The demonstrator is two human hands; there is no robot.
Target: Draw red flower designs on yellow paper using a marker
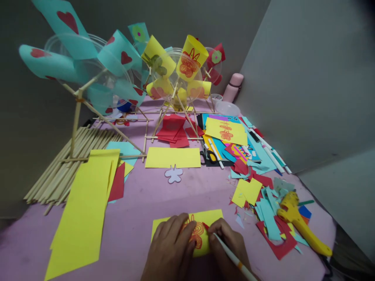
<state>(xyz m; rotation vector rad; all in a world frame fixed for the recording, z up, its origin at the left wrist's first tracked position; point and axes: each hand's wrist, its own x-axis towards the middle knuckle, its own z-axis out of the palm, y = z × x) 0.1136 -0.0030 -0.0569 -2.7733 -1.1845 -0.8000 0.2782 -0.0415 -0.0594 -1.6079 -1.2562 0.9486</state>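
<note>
At the table's front lies a yellow paper strip (pixel 215 215) bearing a red butterfly drawing (pixel 199 230). My left hand (pixel 172 246) rests flat on the strip, fingers stretched out and covering part of the drawing. Pinched in my right hand (pixel 224 238) is a white felt-tip pen (pixel 231 255), its red tip at the drawing's right edge. Farther back are a pale butterfly cutout (pixel 174 174) and another yellow strip (pixel 172 157).
Stick-framed paper wheels (pixel 175 70) stand at the back. Wooden sticks (pixel 58 175) and long yellow strips (pixel 82 210) lie left. On the right are scissors (pixel 208 156), paper scraps (pixel 269 214), markers (pixel 272 156) and a yellow glue gun (pixel 303 224). A pink bottle (pixel 233 88) stands by the wall.
</note>
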